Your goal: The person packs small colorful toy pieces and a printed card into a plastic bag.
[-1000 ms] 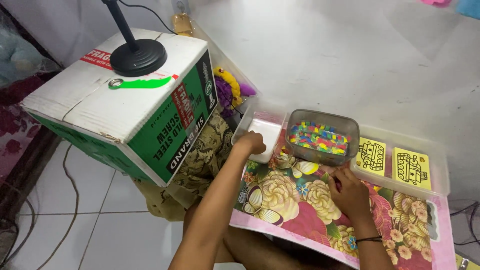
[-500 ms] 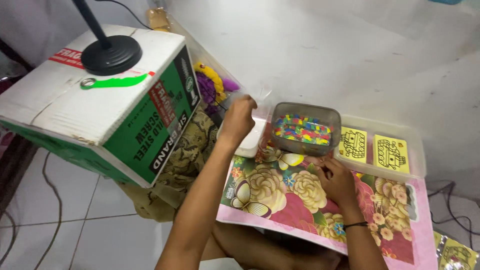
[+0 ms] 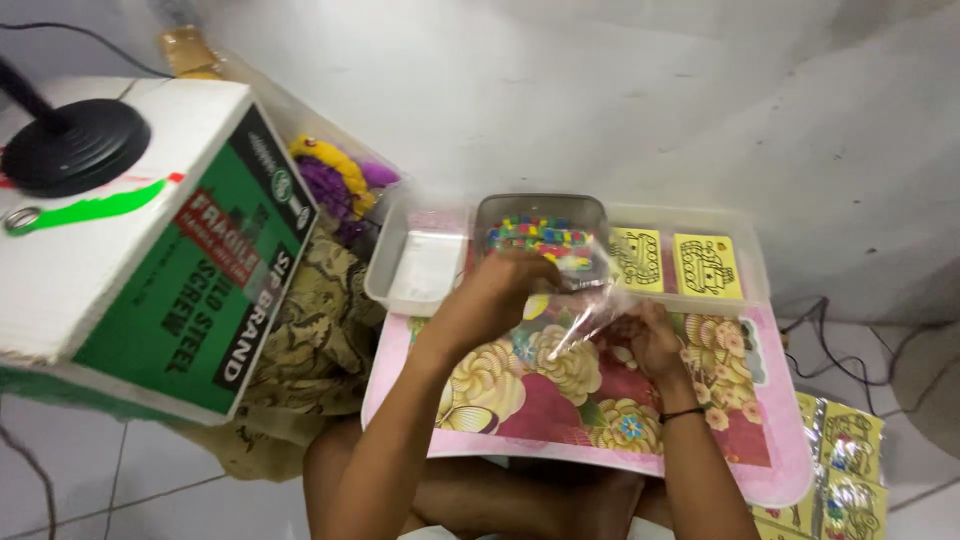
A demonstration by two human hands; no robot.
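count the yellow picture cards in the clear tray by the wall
2. One yellow card lies just right of the bead tub, the other yellow card lies beside it, further right in the clear tray. More could lie beneath, unseen.

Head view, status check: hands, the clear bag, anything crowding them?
Left hand and right hand both gripping the clear bag above the floral board. Bead tub right behind left hand. Nothing between the hands.

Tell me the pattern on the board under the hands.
Large flowers on the pink board, seen in the head view.
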